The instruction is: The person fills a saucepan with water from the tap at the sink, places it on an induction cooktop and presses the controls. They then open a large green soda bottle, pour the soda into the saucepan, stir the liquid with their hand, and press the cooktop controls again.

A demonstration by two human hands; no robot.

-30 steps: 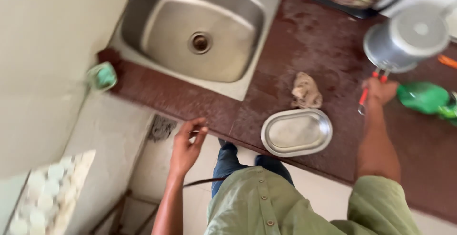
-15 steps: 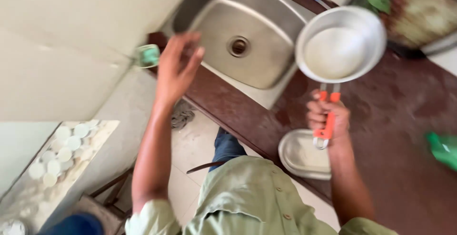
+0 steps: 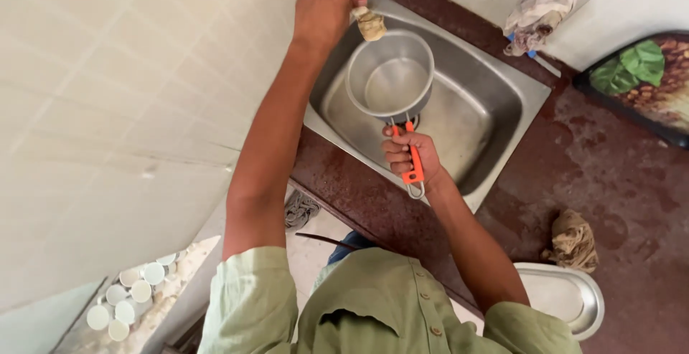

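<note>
My right hand (image 3: 410, 154) grips the orange handle of a steel saucepan (image 3: 391, 78) and holds it over the steel sink (image 3: 495, 114). The pan looks empty inside. My left hand (image 3: 326, 1) reaches up to the tap (image 3: 362, 2) at the sink's far left corner, fingers closed around it. The tap's spout, wrapped in cloth (image 3: 372, 24), hangs just above the pan's rim.
A dark red counter (image 3: 610, 175) surrounds the sink. On it lie a brown scrub rag (image 3: 573, 239), an oval steel tray (image 3: 563, 296) at the front edge and a patterned tray (image 3: 646, 81) at the back. A cloth (image 3: 542, 6) hangs on the wall. Tiled wall stands left.
My right hand has carried the saucepan from above the counter to over the sink. My left hand rose from the sink's corner to the tap.
</note>
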